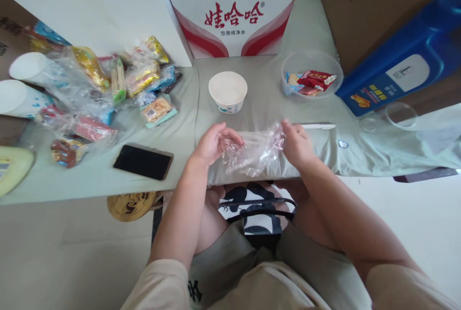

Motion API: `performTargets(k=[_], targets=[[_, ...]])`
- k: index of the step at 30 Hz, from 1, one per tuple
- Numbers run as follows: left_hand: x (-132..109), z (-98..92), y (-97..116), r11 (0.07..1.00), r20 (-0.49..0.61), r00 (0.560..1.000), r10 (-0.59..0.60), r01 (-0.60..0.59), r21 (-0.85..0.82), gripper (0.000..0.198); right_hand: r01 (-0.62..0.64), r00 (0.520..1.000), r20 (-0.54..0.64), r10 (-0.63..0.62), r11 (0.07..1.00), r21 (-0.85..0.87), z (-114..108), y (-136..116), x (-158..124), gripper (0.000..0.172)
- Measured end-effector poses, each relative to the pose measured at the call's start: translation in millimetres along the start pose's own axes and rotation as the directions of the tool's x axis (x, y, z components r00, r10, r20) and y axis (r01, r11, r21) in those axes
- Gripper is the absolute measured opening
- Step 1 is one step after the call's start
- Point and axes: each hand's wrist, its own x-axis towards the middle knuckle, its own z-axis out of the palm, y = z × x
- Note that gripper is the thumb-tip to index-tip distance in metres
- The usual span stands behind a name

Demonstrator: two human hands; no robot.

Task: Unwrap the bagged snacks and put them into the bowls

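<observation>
A crumpled clear plastic bag lies at the near edge of the grey-green covered table, stretched between my two hands. My left hand pinches the bag's left end with curled fingers. My right hand grips the bag's right end, fingers closed on the plastic. An empty white paper bowl stands just beyond the bag. A clear plastic bowl with red and blue snack packets sits further back on the right.
A pile of wrapped snacks in clear bags covers the left of the table. A black phone lies near the front edge. White cups stand far left. A white and red carton, a brown box and a blue package line the back. A white pen lies by my right hand.
</observation>
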Motion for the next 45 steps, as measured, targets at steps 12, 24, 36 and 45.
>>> performTargets(k=[12, 24, 36, 45], targets=[[5, -1.0, -3, 1.0, -0.108, 0.994, -0.01, 0.01, -0.003, 0.067, -0.058, 0.995, -0.05, 0.081, 0.931, 0.361, 5, 1, 7, 0.066], [7, 1.5, -8, 0.984, -0.255, 0.961, 0.105, -0.064, 0.166, 0.021, -0.13, 0.981, 0.163, 0.101, 0.976, 0.174, 13, 11, 10, 0.036], [7, -4.2, -3, 0.902, -0.493, 0.757, 0.428, -0.321, 0.29, 0.02, 0.023, 0.979, -0.205, -0.014, 0.999, 0.042, 2, 6, 8, 0.026], [9, 23.3, -19, 0.885, -0.208, 0.892, 0.402, -0.321, 0.336, 0.038, 0.162, 0.981, -0.096, -0.171, 0.982, -0.093, 16, 6, 3, 0.018]])
